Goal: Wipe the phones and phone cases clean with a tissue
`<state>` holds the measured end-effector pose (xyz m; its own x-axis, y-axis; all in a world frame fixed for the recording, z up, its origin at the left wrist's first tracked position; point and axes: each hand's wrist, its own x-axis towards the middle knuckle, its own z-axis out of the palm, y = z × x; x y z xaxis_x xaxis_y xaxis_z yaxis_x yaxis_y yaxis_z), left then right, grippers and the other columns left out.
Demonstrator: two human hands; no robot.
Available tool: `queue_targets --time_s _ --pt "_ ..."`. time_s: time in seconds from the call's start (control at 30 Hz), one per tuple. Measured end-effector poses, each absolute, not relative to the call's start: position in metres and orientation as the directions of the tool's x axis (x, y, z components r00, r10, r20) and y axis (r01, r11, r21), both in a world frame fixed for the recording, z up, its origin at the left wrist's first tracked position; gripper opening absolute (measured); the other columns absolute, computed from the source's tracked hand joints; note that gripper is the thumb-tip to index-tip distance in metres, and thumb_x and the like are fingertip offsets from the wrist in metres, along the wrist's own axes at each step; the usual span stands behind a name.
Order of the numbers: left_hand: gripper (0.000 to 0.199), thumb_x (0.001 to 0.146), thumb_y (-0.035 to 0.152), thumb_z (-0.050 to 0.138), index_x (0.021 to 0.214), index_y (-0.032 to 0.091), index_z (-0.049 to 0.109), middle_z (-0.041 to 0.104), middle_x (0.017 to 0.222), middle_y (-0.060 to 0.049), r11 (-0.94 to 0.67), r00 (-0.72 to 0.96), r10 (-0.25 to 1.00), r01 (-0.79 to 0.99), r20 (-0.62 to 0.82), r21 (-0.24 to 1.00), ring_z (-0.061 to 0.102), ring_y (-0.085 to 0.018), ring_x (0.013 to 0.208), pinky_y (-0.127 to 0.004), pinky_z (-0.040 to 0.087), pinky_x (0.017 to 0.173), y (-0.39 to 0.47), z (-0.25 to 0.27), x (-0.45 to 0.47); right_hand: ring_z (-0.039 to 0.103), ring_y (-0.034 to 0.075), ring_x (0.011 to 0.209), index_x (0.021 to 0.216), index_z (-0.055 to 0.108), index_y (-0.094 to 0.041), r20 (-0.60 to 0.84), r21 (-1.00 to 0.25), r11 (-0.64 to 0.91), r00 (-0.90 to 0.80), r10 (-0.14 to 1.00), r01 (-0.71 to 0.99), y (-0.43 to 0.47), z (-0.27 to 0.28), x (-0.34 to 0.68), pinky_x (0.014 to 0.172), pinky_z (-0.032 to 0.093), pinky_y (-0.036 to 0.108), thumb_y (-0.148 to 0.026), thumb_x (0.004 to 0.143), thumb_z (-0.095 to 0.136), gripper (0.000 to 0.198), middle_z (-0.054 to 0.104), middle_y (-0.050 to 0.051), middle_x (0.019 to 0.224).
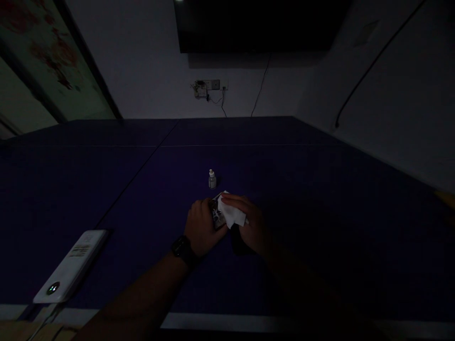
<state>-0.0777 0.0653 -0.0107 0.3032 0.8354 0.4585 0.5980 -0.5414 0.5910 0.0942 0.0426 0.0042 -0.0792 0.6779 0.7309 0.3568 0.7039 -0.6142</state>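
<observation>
In the middle of the head view, my left hand [201, 225], with a dark watch [183, 247] on its wrist, is closed around the side of a phone [216, 215]. The phone's upward face shows a light and dark picture; much of it is covered. My right hand [253, 227] grips a white cloth or tissue [232, 214], pressed against the right part of the phone. A dark patch [241, 241] lies under my right hand; I cannot tell whether it is an object or shadow. Just beyond the hands stands a small bottle [212, 181] with a white cap, upright.
A white power bank [73, 265] with a lit display and a cable lies on the purple table [142, 203] at the left. On the wall behind are sockets with cables [213, 85] and a dark screen [256, 28]. The room is dim.
</observation>
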Motion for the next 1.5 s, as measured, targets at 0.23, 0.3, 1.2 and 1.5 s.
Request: queue_targets --time_s 0.23,0.3,1.2,1.5 --pt "0.057 0.068 0.051 0.086 0.112 0.023 0.062 0.06 0.097 -0.007 -0.358 0.281 0.921 0.33 0.271 0.874 0.056 -0.028 0.088 -0.035 0.041 0.079 0.057 -0.002 -0.08 0.069 0.024 0.114 0.098 0.077 -0.024 0.525 -0.851 0.511 0.188 0.83 0.124 0.058 -0.004 0.1 0.099 0.055 0.042 -0.017 0.08 0.055 0.029 0.075 0.007 0.12" --pt "0.051 0.066 0.047 0.088 0.104 0.024 0.062 0.06 0.09 -0.005 -0.302 0.275 0.933 0.255 0.23 0.919 0.055 -0.024 0.08 -0.031 0.038 0.072 0.058 -0.002 -0.079 0.07 0.025 0.112 0.094 0.077 -0.024 0.475 -0.879 0.469 0.219 0.852 0.085 0.061 -0.005 0.101 0.097 0.056 0.043 -0.021 0.079 0.057 0.025 0.076 0.008 0.118" --pt "0.029 0.093 0.047 0.056 0.109 0.023 0.062 0.073 0.11 -0.009 0.689 0.735 0.667 -0.544 -0.124 0.479 0.072 -0.029 0.099 -0.051 0.052 0.091 0.072 -0.006 -0.077 0.071 0.024 0.107 0.104 0.075 -0.024 0.572 -0.772 0.547 -0.021 0.82 0.324 0.055 0.03 0.118 0.094 0.056 0.042 -0.024 0.089 0.056 0.024 0.076 0.008 0.116" --pt "0.045 0.091 0.057 0.057 0.121 0.024 0.059 0.072 0.107 -0.009 0.592 0.605 0.781 -0.638 -0.154 0.493 0.072 -0.026 0.089 -0.045 0.055 0.083 0.079 -0.011 -0.077 0.075 0.02 0.075 0.092 0.076 -0.022 0.354 -0.886 0.365 -0.093 0.931 0.286 0.029 0.012 0.132 0.066 0.059 0.032 -0.024 0.09 0.05 0.026 0.078 0.005 0.087"
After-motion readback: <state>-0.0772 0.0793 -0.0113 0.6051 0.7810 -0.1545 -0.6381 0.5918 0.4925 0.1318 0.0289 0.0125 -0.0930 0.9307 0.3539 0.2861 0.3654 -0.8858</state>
